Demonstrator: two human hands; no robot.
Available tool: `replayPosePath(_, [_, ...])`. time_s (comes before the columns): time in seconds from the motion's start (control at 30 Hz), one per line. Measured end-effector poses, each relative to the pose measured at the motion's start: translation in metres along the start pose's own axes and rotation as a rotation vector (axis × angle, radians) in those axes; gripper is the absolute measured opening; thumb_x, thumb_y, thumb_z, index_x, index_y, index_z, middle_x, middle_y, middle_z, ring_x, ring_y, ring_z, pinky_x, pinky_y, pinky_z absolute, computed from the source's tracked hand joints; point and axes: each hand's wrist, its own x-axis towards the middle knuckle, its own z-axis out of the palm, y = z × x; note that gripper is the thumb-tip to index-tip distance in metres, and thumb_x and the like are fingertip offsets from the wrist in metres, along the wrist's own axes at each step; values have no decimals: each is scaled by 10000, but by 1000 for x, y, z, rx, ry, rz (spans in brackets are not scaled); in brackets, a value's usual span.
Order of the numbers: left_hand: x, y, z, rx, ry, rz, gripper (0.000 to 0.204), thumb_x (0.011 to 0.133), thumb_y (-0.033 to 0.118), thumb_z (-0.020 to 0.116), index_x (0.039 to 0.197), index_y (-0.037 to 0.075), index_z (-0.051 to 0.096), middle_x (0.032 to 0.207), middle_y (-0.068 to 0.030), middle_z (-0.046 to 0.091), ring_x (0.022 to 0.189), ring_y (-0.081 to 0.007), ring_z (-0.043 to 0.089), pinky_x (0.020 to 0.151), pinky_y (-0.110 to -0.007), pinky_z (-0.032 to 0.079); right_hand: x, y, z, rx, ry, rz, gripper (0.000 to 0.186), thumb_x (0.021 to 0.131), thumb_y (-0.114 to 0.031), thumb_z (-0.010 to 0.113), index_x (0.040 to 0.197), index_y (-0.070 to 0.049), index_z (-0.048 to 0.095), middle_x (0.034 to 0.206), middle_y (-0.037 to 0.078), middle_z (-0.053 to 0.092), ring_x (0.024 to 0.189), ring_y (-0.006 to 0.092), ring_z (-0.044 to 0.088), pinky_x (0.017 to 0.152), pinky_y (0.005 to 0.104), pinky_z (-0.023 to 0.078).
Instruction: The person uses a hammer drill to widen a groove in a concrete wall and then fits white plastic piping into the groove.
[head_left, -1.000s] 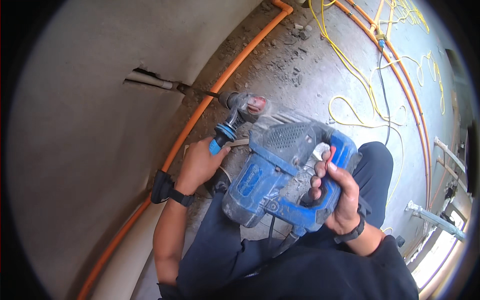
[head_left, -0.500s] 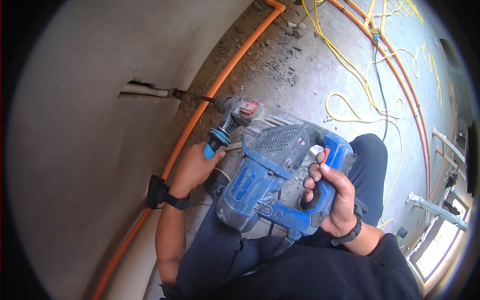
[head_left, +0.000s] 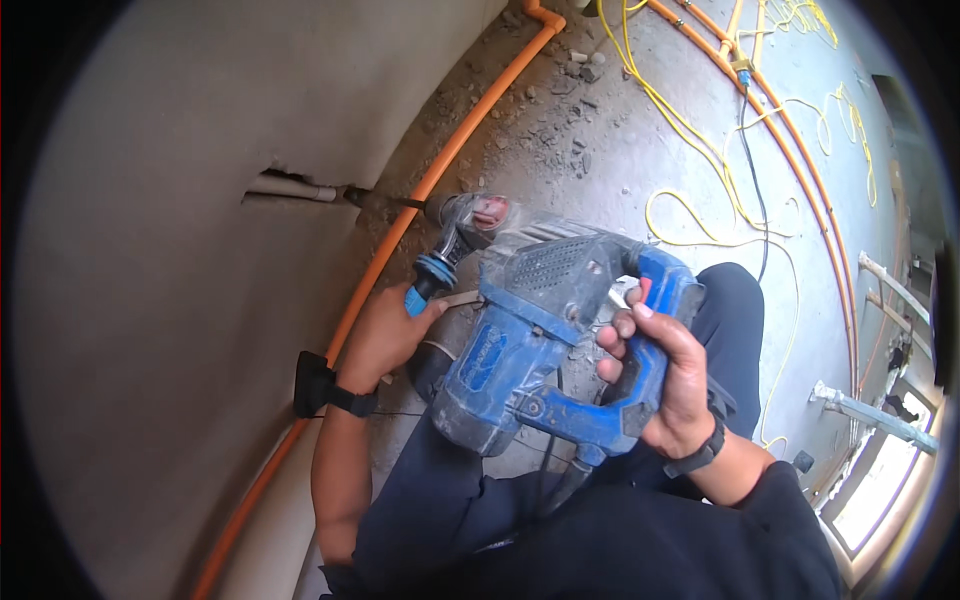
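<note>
A dusty blue and grey rotary hammer lies across my lap area, its bit pointing left at the wall. My left hand is wrapped round its side handle, which is black with blue rings. The rear D-handle sits in the grip of my right hand, with the thumb and fingertips by the red trigger. The bit crosses above an orange pipe, its tip at the right end of a slot cut in the wall. A pale pipe shows inside that slot.
Along the wall's foot runs the orange pipe. Rubble litters the floor beyond the drill. Yellow cables and a black cord lie to the right, beside more orange pipes. A metal bar is at far right.
The drill's body and my right hand have shifted slightly left and up. Its bit stays at the slot's end, and both hands keep their hold.
</note>
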Motion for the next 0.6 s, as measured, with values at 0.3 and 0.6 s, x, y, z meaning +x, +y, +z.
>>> replayPosePath(0.3, [7,9,-1,40,49,26,432,873,367,714,962,-53,665,846,-273,675,830,-428,672,721,-476,514,12,-9,4,-8,-16,7,162,993,-195,568,1084,-61,578,858,44,598,892,205,691,692,338,646])
replayPosePath(0.6, [9,4,2,85,91,28,424,862,351,742,929,-60,660,800,-245,678,744,-392,675,678,-427,513,10,5,-17,-10,7,1,162,972,-181,582,1109,-99,560,862,45,593,858,195,663,685,318,619])
